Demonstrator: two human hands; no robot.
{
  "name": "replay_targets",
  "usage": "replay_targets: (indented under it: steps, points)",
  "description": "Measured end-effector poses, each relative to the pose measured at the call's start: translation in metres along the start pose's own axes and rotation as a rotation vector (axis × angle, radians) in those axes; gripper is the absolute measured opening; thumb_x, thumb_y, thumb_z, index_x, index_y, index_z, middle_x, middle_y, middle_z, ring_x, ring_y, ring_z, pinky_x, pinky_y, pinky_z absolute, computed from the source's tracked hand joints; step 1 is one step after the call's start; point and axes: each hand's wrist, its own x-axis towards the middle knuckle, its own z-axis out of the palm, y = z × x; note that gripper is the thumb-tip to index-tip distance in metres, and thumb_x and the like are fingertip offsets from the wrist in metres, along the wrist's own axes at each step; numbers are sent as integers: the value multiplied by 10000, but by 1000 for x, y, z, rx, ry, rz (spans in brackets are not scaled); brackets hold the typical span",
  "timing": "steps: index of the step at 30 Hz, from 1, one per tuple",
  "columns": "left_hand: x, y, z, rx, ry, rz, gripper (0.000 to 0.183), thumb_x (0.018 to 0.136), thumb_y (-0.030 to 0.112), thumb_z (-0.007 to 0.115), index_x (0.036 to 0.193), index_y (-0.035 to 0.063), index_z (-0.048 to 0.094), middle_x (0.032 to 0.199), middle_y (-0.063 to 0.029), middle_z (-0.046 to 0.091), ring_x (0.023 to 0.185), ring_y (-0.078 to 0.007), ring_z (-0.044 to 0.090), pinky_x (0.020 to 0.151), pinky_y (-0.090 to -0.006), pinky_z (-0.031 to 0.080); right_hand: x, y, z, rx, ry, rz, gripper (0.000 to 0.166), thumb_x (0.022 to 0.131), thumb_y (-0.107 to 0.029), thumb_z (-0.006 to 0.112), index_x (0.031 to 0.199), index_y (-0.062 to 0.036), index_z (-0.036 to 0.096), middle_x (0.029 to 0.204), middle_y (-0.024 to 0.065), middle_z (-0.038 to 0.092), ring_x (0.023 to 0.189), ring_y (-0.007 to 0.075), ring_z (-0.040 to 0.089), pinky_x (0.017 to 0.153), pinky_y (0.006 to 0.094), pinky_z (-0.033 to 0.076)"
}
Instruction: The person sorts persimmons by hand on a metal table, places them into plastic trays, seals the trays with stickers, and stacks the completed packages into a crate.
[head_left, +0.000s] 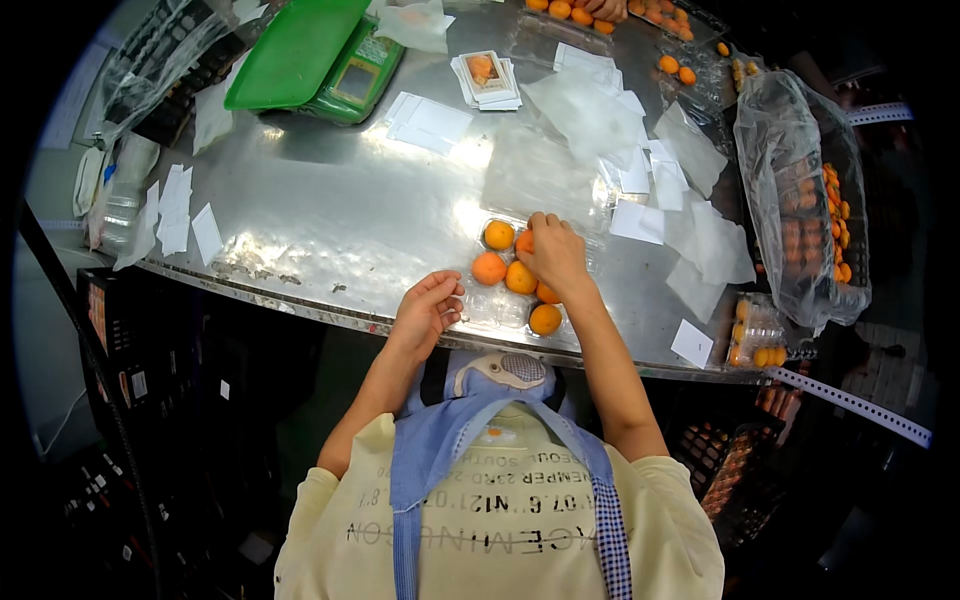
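A clear plastic clamshell tray with moulded hollows lies near the table's front edge. Several round orange fruits sit in it, among them a yellow-orange one at the back left, a redder one below that, and another at the front. My right hand reaches over the tray's right side, thumb and fingers around an orange fruit; the hand and wrist partly cover neighbouring fruits. Left of the tray, my left hand hovers with half-curled fingers and nothing in it.
On the metal table stand a green scale, printed cards, white paper slips and translucent sheets. A bagged crate of fruit and a filled clamshell are at right. Another person's hand touches fruit at the far edge.
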Motion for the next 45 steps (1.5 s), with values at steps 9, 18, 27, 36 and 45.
replay_targets:
  steps: [9, 18, 27, 36, 45]
  points:
    - [17, 15, 11, 123, -119, -101, 234, 862, 217, 506, 1036, 62, 497, 890, -42, 574, 709, -107, 544, 594, -214, 434, -28, 2, -27, 995, -34, 184, 456, 674, -106, 667, 1083, -39, 479, 930, 79, 528, 903, 187, 532, 782, 289, 441]
    - [16, 19, 42, -31, -500, -197, 317, 893, 285, 445, 1121, 65, 437, 974, -71, 550, 810, -139, 565, 639, -240, 469, -60, -34, -46, 1477, 6, -61, 462, 657, 17, 665, 1076, -12, 471, 1047, 86, 500, 1006, 175, 498, 873, 297, 396]
    - [10, 32, 47, 118, -406, -16, 312, 812, 38, 542, 1107, 58, 442, 1021, -62, 536, 854, -144, 566, 649, -248, 483, -46, -41, -35, 1667, 79, 58, 203, 845, -134, 520, 1006, -11, 529, 937, 62, 565, 898, 137, 532, 809, 271, 417]
    - [13, 30, 45, 668, -199, 543, 466, 692, -78, 600, 1109, 27, 420, 1086, -90, 509, 906, -136, 531, 697, -220, 453, -45, -28, -34, 1544, -208, 305, 270, 847, -181, 536, 1050, -3, 516, 926, 65, 570, 816, 112, 543, 739, 241, 440]
    - [13, 28, 42, 666, -239, 586, 445, 702, -100, 568, 1117, 11, 454, 1099, -79, 504, 1015, -164, 504, 763, -232, 461, -45, -42, -42, 1401, -167, 159, 328, 808, -139, 592, 1087, 3, 496, 983, 81, 574, 910, 129, 551, 808, 256, 438]
